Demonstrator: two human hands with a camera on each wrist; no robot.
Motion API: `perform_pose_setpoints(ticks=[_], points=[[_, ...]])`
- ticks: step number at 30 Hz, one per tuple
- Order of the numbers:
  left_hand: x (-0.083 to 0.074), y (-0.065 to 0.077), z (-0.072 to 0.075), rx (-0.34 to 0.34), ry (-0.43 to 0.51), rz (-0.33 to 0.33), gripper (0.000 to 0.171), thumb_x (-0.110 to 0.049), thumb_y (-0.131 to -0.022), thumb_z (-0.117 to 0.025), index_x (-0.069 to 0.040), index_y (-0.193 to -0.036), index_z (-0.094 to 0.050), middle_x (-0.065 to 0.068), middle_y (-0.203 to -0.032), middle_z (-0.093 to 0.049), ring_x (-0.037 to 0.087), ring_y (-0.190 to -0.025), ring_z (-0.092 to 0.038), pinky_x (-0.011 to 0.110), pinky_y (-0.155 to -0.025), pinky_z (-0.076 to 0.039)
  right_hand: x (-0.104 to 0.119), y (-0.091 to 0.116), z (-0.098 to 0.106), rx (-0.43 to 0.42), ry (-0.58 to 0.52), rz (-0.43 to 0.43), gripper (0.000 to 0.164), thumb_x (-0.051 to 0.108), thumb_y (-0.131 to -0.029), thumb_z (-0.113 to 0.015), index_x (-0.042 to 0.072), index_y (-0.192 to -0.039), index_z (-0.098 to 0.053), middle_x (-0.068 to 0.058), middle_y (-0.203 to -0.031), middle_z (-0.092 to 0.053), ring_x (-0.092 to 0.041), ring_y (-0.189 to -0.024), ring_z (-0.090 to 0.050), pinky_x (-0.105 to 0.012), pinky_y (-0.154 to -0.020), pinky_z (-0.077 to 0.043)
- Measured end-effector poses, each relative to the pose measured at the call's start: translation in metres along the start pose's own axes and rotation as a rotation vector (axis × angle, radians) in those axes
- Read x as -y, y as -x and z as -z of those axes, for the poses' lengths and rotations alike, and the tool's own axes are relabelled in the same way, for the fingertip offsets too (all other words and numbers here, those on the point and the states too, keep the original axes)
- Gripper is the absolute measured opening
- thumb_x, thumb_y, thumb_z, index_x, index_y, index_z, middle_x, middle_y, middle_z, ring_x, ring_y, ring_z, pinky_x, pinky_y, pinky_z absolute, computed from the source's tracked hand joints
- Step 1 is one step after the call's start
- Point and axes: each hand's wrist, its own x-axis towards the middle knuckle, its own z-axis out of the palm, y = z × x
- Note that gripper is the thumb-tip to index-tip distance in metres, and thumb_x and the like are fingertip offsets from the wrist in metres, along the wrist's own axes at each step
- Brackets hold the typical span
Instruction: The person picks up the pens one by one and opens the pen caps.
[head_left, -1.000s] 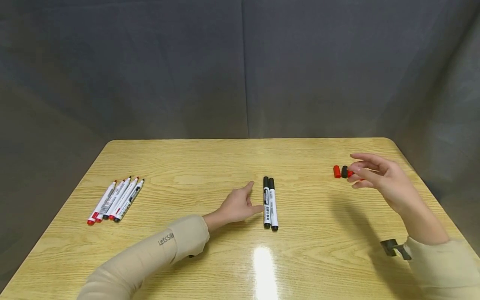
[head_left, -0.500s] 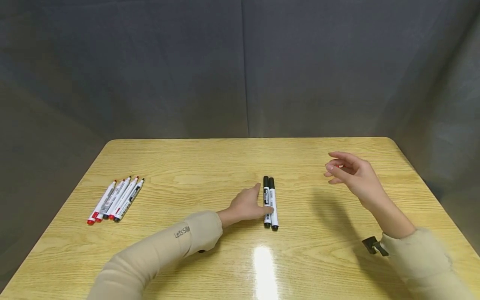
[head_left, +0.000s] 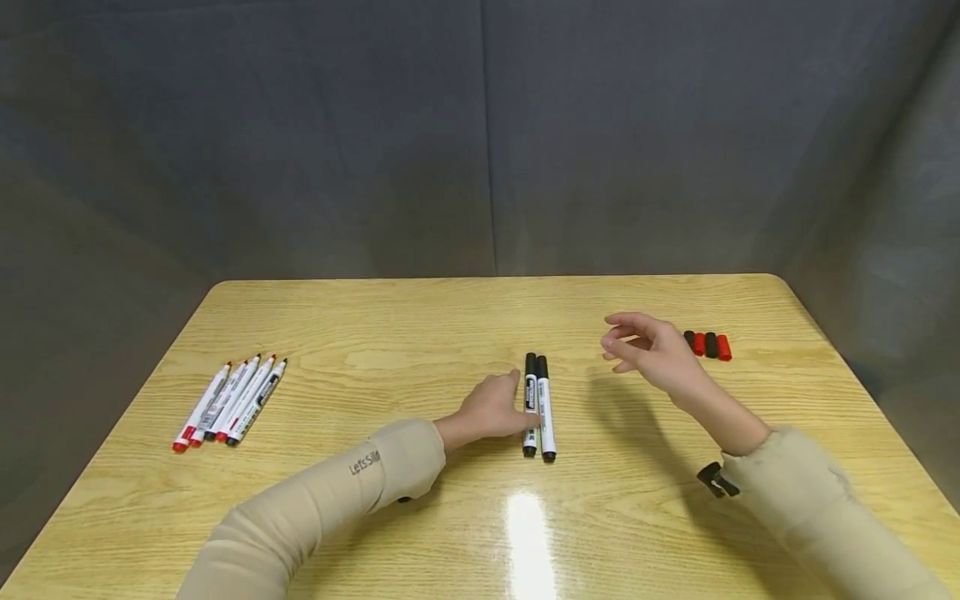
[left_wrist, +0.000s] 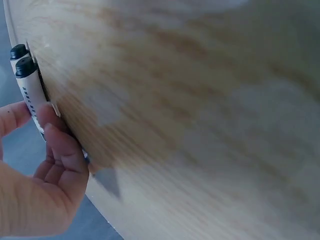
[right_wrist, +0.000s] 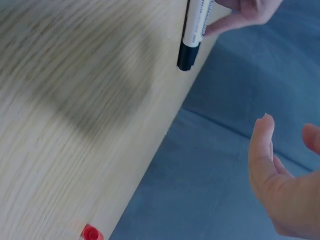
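My left hand pinches the left of two capped black whiteboard markers lying side by side at the middle of the table. Its thumb lies across that marker's barrel, and the fingers are partly hidden behind the hand. The right-hand black marker lies close beside it, with a narrow gap between them. In the left wrist view the thumb and fingers stand on either side of a marker. My right hand hovers over the table to the right of the markers, loosely bent and holding nothing.
A row of red and black marker caps lies beyond my right hand, partly hidden by it. One red cap shows in the right wrist view. Several uncapped red and black markers lie together at the left. A dark curtain hangs behind the table.
My left hand has moved right onto the left marker, which has shifted slightly left, widening the gap. My right hand has travelled left, away from the caps, uncovering some of them.
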Motion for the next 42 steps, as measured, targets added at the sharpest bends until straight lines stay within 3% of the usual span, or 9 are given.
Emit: perform_pose_setpoints(ticks=[3, 5, 10, 15, 19, 22, 27, 32, 42], points=[[0.001, 0.0, 0.0, -0.005, 0.018, -0.027, 0.037, -0.018, -0.075, -0.069, 0.002, -0.103, -0.058, -0.002, -0.054, -0.05, 0.006, -0.04, -0.038, 0.019, -0.037, -0.032, -0.001, -0.004, -0.006, 0.02, 0.021, 0.0, 0.047, 0.018, -0.092, -0.056, -0.004, -0.131, -0.043, -0.02, -0.109, -0.051, -0.033, -0.093, -0.058, -0.031, -0.07, -0.052], [0.002, -0.001, 0.0, -0.012, 0.03, -0.048, 0.015, -0.012, -0.073, -0.068, -0.006, -0.081, -0.056, -0.002, -0.055, -0.051, 0.006, -0.041, -0.042, 0.019, -0.038, -0.035, -0.002, -0.007, -0.009, 0.031, 0.027, 0.002, 0.046, 0.017, -0.091, -0.056, -0.005, -0.129, -0.044, -0.02, -0.107, -0.052, -0.036, -0.093, -0.058, -0.032, -0.07, -0.052], [0.003, -0.001, 0.0, -0.023, 0.068, -0.093, 0.017, -0.007, -0.073, -0.067, -0.009, -0.068, -0.051, -0.002, -0.052, -0.049, 0.007, -0.04, -0.044, 0.018, -0.037, -0.037, -0.004, -0.011, -0.015, 0.052, 0.027, 0.003, 0.043, 0.016, -0.091, -0.056, -0.005, -0.127, -0.046, -0.019, -0.105, -0.053, -0.039, -0.093, -0.057, -0.038, -0.072, -0.052], [0.003, 0.002, 0.0, -0.063, 0.156, -0.169, 0.014, -0.002, -0.073, -0.066, 0.0, -0.085, -0.059, -0.003, -0.053, -0.049, 0.004, -0.038, -0.042, 0.017, -0.036, -0.035, -0.006, -0.015, -0.02, 0.066, -0.011, 0.006, 0.04, 0.012, -0.091, -0.056, -0.007, -0.125, -0.047, -0.02, -0.103, -0.053, -0.041, -0.092, -0.056, -0.042, -0.072, -0.051], [-0.003, 0.008, 0.004, -0.085, 0.248, -0.19, 0.05, -0.002, -0.075, -0.063, 0.009, -0.122, -0.049, -0.003, -0.046, -0.049, 0.004, -0.033, -0.037, 0.017, -0.032, -0.029, -0.006, -0.018, -0.024, 0.075, -0.045, 0.007, 0.039, 0.011, -0.091, -0.055, -0.009, -0.124, -0.047, -0.023, -0.103, -0.053, -0.039, -0.091, -0.057, -0.042, -0.074, -0.051], [-0.01, 0.016, 0.009, -0.107, 0.29, -0.197, 0.066, -0.002, -0.076, -0.061, 0.01, -0.135, -0.034, -0.005, -0.04, -0.044, 0.003, -0.03, -0.032, 0.018, -0.031, -0.025, -0.004, -0.02, -0.028, 0.08, -0.093, -0.003, 0.041, 0.012, -0.092, -0.054, -0.01, -0.125, -0.046, -0.028, -0.109, -0.052, -0.034, -0.091, -0.059, -0.039, -0.075, -0.051], [-0.018, 0.026, 0.014, -0.155, 0.298, -0.265, 0.069, -0.002, -0.074, -0.059, 0.003, -0.138, -0.034, -0.005, -0.042, -0.046, 0.003, -0.032, -0.034, 0.018, -0.032, -0.027, 0.003, -0.024, -0.037, 0.081, -0.23, -0.06, 0.043, 0.013, -0.094, -0.052, -0.014, -0.126, -0.043, -0.032, -0.116, -0.05, -0.028, -0.091, -0.062, -0.033, -0.077, -0.051], [-0.021, 0.029, 0.014, -0.187, 0.275, -0.322, 0.069, -0.002, -0.074, -0.059, 0.0, -0.139, -0.035, -0.005, -0.046, -0.048, 0.003, -0.036, -0.038, 0.017, -0.034, -0.03, 0.009, -0.03, -0.048, 0.02, -0.322, -0.076, 0.041, 0.012, -0.092, -0.053, -0.015, -0.123, -0.046, -0.02, -0.099, -0.059, -0.017, -0.076, -0.064, -0.031, -0.074, -0.052], [-0.024, 0.028, 0.009, -0.306, 0.234, -0.28, 0.063, -0.011, -0.081, -0.059, -0.008, -0.139, -0.037, -0.006, -0.044, -0.042, 0.001, -0.031, -0.03, 0.017, -0.032, -0.025, 0.013, -0.039, -0.061, -0.121, -0.414, -0.082, 0.039, 0.005, -0.085, -0.062, -0.015, -0.116, -0.049, -0.003, -0.078, -0.063, -0.011, -0.066, -0.064, -0.032, -0.07, -0.052]])
